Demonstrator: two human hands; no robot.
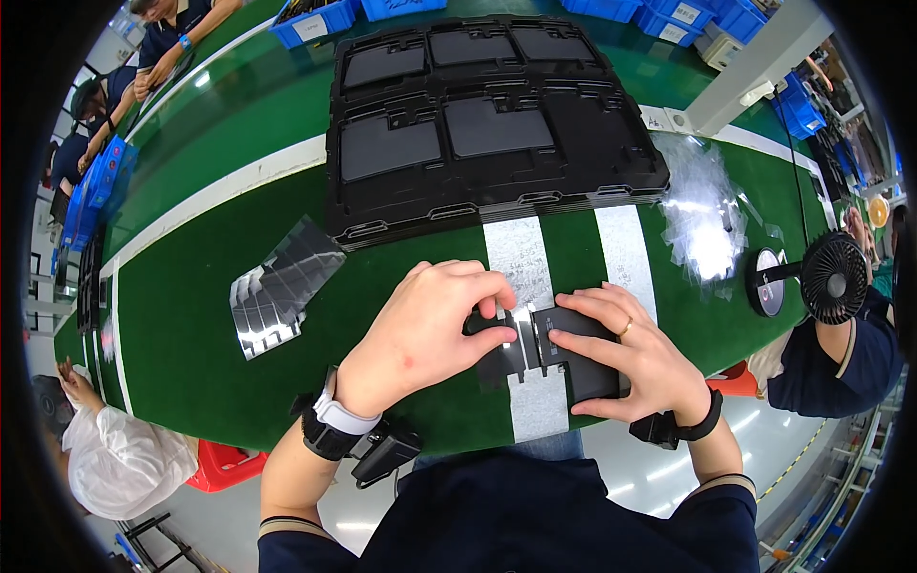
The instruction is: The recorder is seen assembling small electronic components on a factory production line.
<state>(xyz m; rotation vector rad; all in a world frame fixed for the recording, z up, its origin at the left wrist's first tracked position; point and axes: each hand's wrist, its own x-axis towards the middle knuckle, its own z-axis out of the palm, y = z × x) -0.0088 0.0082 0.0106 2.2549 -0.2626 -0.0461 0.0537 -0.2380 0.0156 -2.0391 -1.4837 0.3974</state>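
Note:
Close in front of me lies a flat black rectangular piece point(594, 378), like a battery pack, over a pale strip on the green mat. My right hand point(642, 358) rests on it with fingers spread, pressing its top face. At the left edge of this piece is a narrow clear film strip point(524, 336). My left hand point(435, 320) is closed in a pinch on that strip, thumb and forefinger curled together. A dark part under the left fingers is mostly hidden. Left of my left hand lies a sheet of shiny film strips point(282, 291).
Behind my hands stands a stack of black moulded trays point(497, 177) with flat grey pieces in several pockets. To the right are a heap of clear film scraps point(705, 215) and a small black fan point(833, 277). Blue bins point(320, 24) line the back; people sit around the table.

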